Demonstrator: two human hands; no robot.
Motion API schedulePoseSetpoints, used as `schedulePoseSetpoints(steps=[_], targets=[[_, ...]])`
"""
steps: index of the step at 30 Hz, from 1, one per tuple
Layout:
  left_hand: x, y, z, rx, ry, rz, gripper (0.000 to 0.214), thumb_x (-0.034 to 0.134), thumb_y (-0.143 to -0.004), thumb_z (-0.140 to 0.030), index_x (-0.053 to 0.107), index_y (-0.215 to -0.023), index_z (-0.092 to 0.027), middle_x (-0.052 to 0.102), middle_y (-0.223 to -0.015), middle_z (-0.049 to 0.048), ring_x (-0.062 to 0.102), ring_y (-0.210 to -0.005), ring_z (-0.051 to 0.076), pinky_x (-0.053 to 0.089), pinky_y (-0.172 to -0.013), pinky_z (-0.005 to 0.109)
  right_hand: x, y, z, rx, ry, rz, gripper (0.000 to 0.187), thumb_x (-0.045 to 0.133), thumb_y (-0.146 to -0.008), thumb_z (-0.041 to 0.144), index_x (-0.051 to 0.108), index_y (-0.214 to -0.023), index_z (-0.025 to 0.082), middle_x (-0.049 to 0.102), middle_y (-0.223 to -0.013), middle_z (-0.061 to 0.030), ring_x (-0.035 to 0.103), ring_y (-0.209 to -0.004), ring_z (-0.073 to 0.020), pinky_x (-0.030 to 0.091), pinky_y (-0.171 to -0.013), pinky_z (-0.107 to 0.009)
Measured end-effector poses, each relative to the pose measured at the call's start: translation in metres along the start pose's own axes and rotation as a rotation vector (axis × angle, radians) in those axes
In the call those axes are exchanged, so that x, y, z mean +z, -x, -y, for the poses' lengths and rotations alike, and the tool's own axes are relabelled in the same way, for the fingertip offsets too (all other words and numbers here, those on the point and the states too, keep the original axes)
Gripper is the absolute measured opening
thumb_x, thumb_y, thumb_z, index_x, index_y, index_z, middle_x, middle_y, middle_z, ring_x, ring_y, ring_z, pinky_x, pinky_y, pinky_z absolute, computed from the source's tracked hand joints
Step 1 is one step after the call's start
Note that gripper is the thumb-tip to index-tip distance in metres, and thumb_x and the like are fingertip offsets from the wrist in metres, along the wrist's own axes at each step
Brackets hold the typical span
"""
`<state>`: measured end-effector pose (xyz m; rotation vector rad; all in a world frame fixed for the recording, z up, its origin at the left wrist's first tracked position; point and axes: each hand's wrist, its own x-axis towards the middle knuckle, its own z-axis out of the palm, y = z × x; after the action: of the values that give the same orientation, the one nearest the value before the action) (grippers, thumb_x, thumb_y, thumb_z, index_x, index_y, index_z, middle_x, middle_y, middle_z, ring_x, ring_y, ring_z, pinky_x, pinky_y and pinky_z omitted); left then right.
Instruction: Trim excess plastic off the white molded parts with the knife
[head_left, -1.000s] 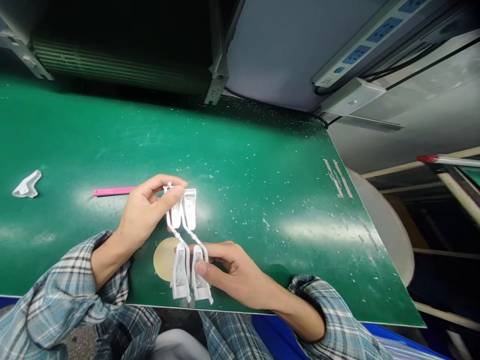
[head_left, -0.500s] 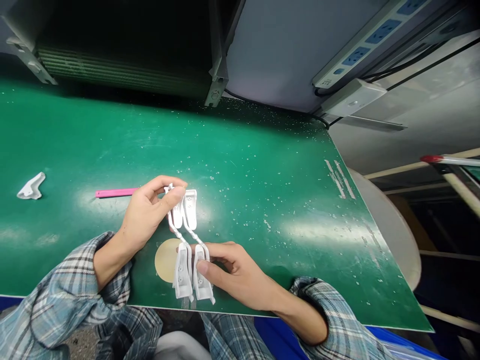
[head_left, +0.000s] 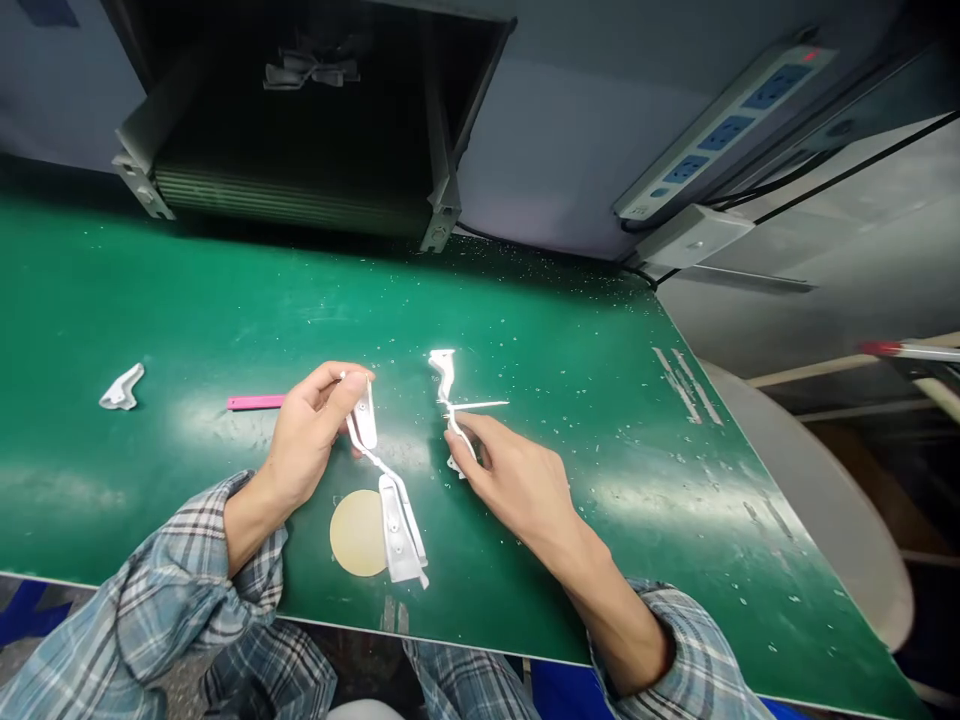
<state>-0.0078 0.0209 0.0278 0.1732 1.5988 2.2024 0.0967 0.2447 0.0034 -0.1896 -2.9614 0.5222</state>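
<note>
My left hand (head_left: 309, 430) pinches the upper end of a white plastic moulded part (head_left: 399, 530), two hollow pieces joined by a thin sprue, which hangs down toward the table's front edge. My right hand (head_left: 517, 475) grips a second white plastic moulded part (head_left: 444, 375) by its lower half, with a thin spur sticking out to the right. Partly behind my left hand lies a pink strip (head_left: 253, 403). A round pale-yellow disc (head_left: 356, 535) is on the table, its right edge covered by the first part.
A single loose white piece (head_left: 122, 388) lies at the left on the green table (head_left: 570, 350). A dark conveyor belt (head_left: 292, 195) ends above the table's back, with white parts (head_left: 311, 70) on it. A power strip (head_left: 724, 130) is on the wall; small white specks dot the table.
The two white parts, side by side before, are now apart. My right hand has carried one up and to the right; the left still holds the other. White parts have appeared on the conveyor.
</note>
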Motion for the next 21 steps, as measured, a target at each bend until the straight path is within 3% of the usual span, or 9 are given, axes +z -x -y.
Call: schedulePoseSetpoints(steps=[3, 6, 8, 11, 12, 14, 16, 17, 21], targets=[[0.001, 0.0, -0.003, -0.018, 0.077, 0.045, 0.037, 0.079, -0.091, -0.05, 0.071, -0.107, -0.018, 0.056, -0.069, -0.0037, 0.054, -0.054, 0.009, 0.047, -0.046, 0.018, -0.005, 0.0, 0.001, -0.007, 0.005, -0.124, 0.031, 0.055, -0.106, 0.044, 0.074, -0.12, 0.024, 0.079, -0.1, -0.0033, 0.074, -0.081, -0.0202, 0.04, -0.057, -0.028], [0.001, 0.0, -0.002, -0.019, 0.127, 0.158, 0.039, 0.075, -0.095, -0.049, 0.07, -0.119, -0.019, 0.06, -0.077, -0.0013, 0.057, -0.064, 0.01, 0.052, -0.059, 0.019, -0.013, 0.002, 0.009, -0.045, -0.272, -0.232, 0.035, 0.052, -0.107, 0.045, 0.077, -0.107, 0.02, 0.078, -0.102, -0.0078, 0.074, -0.091, -0.0214, 0.05, -0.071, -0.03], [0.0, 0.001, 0.001, -0.011, 0.149, 0.228, 0.039, 0.073, -0.097, -0.048, 0.069, -0.123, -0.019, 0.062, -0.086, 0.0015, 0.059, -0.073, 0.011, 0.053, -0.068, 0.02, -0.017, 0.006, 0.018, -0.072, -0.671, -0.04, 0.043, 0.043, -0.111, 0.046, 0.076, -0.113, 0.018, 0.078, -0.102, -0.0103, 0.074, -0.093, -0.0213, 0.055, -0.078, -0.032], [-0.002, 0.002, 0.003, -0.004, 0.169, 0.281, 0.035, 0.072, -0.098, -0.044, 0.071, -0.124, -0.02, 0.062, -0.097, 0.0042, 0.059, -0.08, 0.012, 0.052, -0.071, 0.02, -0.02, 0.013, 0.031, -0.032, -1.229, 0.41, 0.054, 0.033, -0.112, 0.052, 0.063, -0.138, 0.017, 0.078, -0.112, -0.014, 0.076, -0.099, -0.0223, 0.061, -0.083, -0.036], [-0.003, 0.002, 0.004, 0.002, 0.173, 0.284, 0.034, 0.072, -0.099, -0.043, 0.071, -0.124, -0.02, 0.062, -0.099, 0.0045, 0.059, -0.081, 0.012, 0.052, -0.071, 0.02, -0.021, 0.015, 0.034, -0.007, -1.321, 0.454, 0.053, 0.037, -0.112, 0.053, 0.057, -0.145, 0.017, 0.077, -0.116, -0.0145, 0.076, -0.101, -0.0226, 0.061, -0.086, -0.038], [-0.004, 0.001, 0.003, 0.024, 0.182, 0.273, 0.032, 0.073, -0.098, -0.04, 0.07, -0.125, -0.022, 0.062, -0.103, 0.0047, 0.06, -0.083, 0.012, 0.052, -0.073, 0.021, -0.02, 0.018, 0.038, 0.054, -1.39, 0.334, 0.049, 0.051, -0.109, 0.051, 0.051, -0.147, 0.021, 0.076, -0.118, -0.0129, 0.075, -0.101, -0.0214, 0.059, -0.089, -0.037], [-0.004, 0.0, 0.001, 0.059, 0.193, 0.256, 0.03, 0.074, -0.098, -0.035, 0.07, -0.125, -0.025, 0.063, -0.108, 0.0047, 0.062, -0.087, 0.013, 0.053, -0.077, 0.022, -0.018, 0.019, 0.038, 0.12, -1.45, 0.221, 0.041, 0.058, -0.106, 0.051, 0.055, -0.134, 0.022, 0.077, -0.11, -0.0107, 0.076, -0.093, -0.0204, 0.059, -0.084, -0.035], [-0.004, 0.0, 0.0, 0.073, 0.195, 0.257, 0.028, 0.075, -0.097, -0.033, 0.07, -0.124, -0.026, 0.064, -0.11, 0.0045, 0.063, -0.09, 0.014, 0.053, -0.08, 0.023, -0.017, 0.018, 0.037, 0.144, -1.522, 0.273, 0.039, 0.056, -0.105, 0.054, 0.059, -0.124, 0.02, 0.077, -0.104, -0.0108, 0.077, -0.088, -0.0212, 0.059, -0.08, -0.035], [-0.004, 0.001, -0.001, 0.088, 0.166, 0.3, 0.025, 0.078, -0.094, -0.027, 0.071, -0.117, -0.028, 0.067, -0.116, 0.0032, 0.068, -0.094, 0.016, 0.055, -0.085, 0.026, -0.008, 0.015, 0.038, 0.175, -1.874, 0.944, 0.058, 0.056, -0.098, 0.07, 0.065, -0.105, 0.013, 0.074, -0.084, -0.0103, 0.076, -0.072, -0.0234, 0.06, -0.07, -0.037]])
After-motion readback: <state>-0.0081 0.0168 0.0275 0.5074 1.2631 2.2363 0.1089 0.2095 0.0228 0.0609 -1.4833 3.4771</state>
